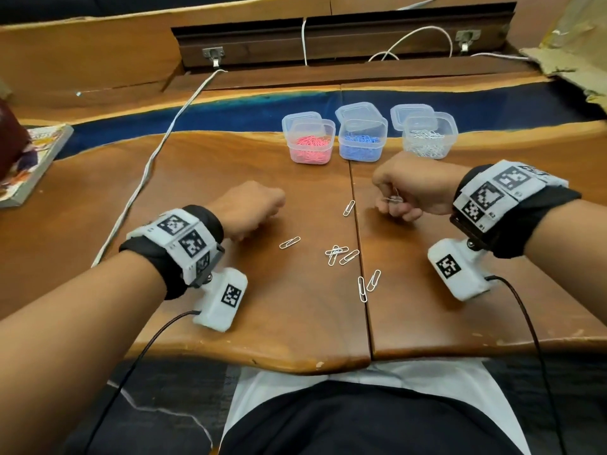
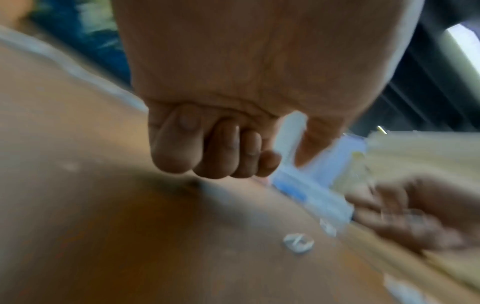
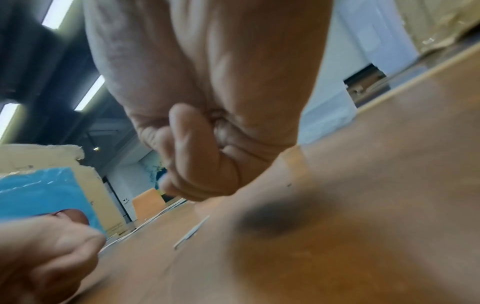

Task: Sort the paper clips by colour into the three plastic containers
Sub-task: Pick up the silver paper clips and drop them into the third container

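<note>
Three clear plastic containers stand in a row at the back: one with pink clips (image 1: 310,144), one with blue clips (image 1: 361,142), one with white clips (image 1: 427,141). Several loose white paper clips (image 1: 336,254) lie on the wooden table (image 1: 230,323) between my hands; one lies alone (image 1: 289,242) near the left hand. My right hand (image 1: 391,201) is curled and pinches white paper clips (image 1: 394,198). My left hand (image 1: 259,208) is a fist just above the table; its fingers (image 2: 215,156) are curled into the palm and nothing shows in them.
A white cable (image 1: 154,159) runs across the table's left side. A book (image 1: 29,159) lies at the far left edge. Open lids (image 1: 359,110) lean behind the containers. Torn cardboard (image 1: 574,60) sits at the back right. The table's front edge (image 1: 295,359) is close to my body.
</note>
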The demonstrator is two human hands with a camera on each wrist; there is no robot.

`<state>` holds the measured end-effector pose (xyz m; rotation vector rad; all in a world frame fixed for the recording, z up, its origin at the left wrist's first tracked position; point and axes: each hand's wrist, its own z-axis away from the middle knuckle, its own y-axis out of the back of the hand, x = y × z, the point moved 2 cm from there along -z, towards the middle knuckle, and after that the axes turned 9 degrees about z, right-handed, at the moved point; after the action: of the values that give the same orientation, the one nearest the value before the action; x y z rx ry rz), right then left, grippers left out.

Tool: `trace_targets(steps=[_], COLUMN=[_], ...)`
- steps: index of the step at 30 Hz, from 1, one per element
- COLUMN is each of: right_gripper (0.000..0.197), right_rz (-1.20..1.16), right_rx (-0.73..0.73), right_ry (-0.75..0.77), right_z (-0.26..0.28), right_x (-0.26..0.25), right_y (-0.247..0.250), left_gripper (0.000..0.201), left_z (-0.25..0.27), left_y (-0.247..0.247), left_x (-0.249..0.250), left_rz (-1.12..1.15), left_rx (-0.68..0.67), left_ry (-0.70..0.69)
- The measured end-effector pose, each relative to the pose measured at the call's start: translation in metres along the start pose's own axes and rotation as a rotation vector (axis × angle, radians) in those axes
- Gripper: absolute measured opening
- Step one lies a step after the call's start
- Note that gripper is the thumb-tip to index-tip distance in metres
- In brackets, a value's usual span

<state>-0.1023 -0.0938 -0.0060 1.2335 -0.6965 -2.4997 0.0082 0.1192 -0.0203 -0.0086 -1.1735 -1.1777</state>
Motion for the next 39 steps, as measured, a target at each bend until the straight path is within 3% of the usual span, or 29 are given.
trace_targets(steps=[3,5,8,12,15,20,24,26,30,33,37,39], right_gripper=[0.012,0.014,0.011,0.014,0.019,0.019,0.02,0.019,0.013,0.011,0.011,0.006], right_rz=[-0.021,0.025,0.162,0.598,0.754,0.895,1.017,0.91,0.181,-0.169,-0.289,-0.236], right_rx=[-0.024,-0.056,-0.063,0.136,0.119,0.026,0.048,0.064,-0.096,-0.238,-0.354,-0.351], right_ry=[0.006,-0.012,-0.016,0.244,0.379,0.365,0.293,0.28,0.145,0.102,0.077,0.082], right_z=[-0.006,-0.01,-0.016,-0.021,-0.022,-0.027,-0.026,-0.021,-0.009,0.001,0.016,0.023], right_x=[0.002,0.004,0.002,-0.008,-0.012,-0.018,-0.019,-0.019,-0.013,-0.004,0.005,0.008], right_y=[-0.002,-0.004,-0.009,-0.015,-0.021,-0.021,-0.024,-0.023,-0.022,-0.023,-0.022,-0.022], left_gripper=[0.033,0.023,0.024,0.024,0.024,0.013,0.006,0.009,0.015,0.006,0.012,0.01], left_z=[0.002,0.003,0.002,0.005,0.01,0.016,0.018,0.017,0.016,0.015,0.013,0.014], left_y=[-0.011,-0.012,-0.014,-0.019,-0.018,-0.031,-0.037,-0.038,-0.039,-0.039,-0.043,-0.048], left_x=[-0.004,-0.005,-0.005,-0.005,0.0,0.007,0.009,0.01,0.011,0.014,0.016,0.019], left_rz=[-0.429,-0.472,-0.479,-0.504,-0.333,0.082,0.512,0.634,0.756,0.889,0.895,0.629], left_rx=[-0.014,-0.036,-0.05,-0.049,-0.056,-0.173,-0.216,-0.251,-0.349,-0.422,-0.394,-0.278], left_ry=[-0.198,-0.268,-0.252,-0.217,-0.202,-0.091,-0.019,0.006,0.052,0.044,0.062,-0.018])
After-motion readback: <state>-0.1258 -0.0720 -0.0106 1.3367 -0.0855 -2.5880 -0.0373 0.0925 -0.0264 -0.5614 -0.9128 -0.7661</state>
